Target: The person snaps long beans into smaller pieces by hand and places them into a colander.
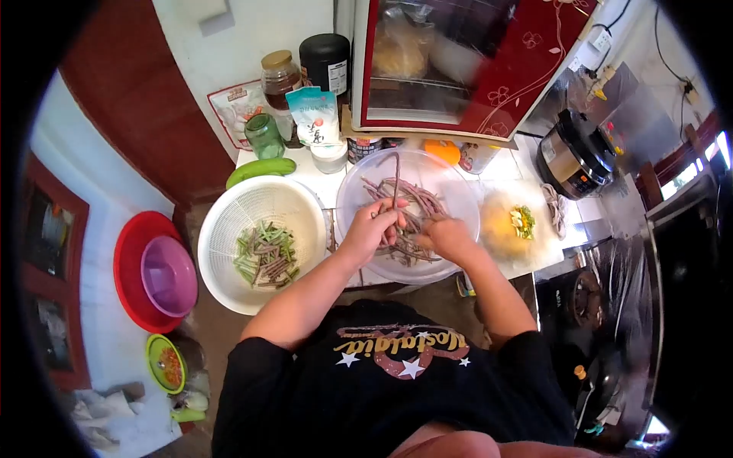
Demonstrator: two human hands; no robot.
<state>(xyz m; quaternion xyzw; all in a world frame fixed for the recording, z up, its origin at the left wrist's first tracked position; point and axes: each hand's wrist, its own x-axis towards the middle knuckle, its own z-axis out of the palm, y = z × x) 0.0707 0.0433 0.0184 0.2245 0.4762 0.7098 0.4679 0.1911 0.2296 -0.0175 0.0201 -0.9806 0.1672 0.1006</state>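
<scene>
My left hand [370, 229] is closed around a long purplish bean [397, 179], which sticks up past the fingers. Beneath both hands is a wide translucent bowl [467, 200] with more long purplish beans [427, 200] in it. My right hand [449, 238] is over the bowl's right side, near the beans; motion smears its fingers, so I cannot tell what is in them. To the left stands a white colander [221, 221] with short cut pieces of green and purplish bean [266, 253] at its bottom.
Behind the colander lies a green gourd [263, 169] beside a green glass jar [264, 136]. A red-framed cabinet [477, 69] rises behind the bowl. On the right are chopped greens [522, 221] and an electric cooker [574, 156]. Red [128, 267] and pink [168, 276] basins sit lower left.
</scene>
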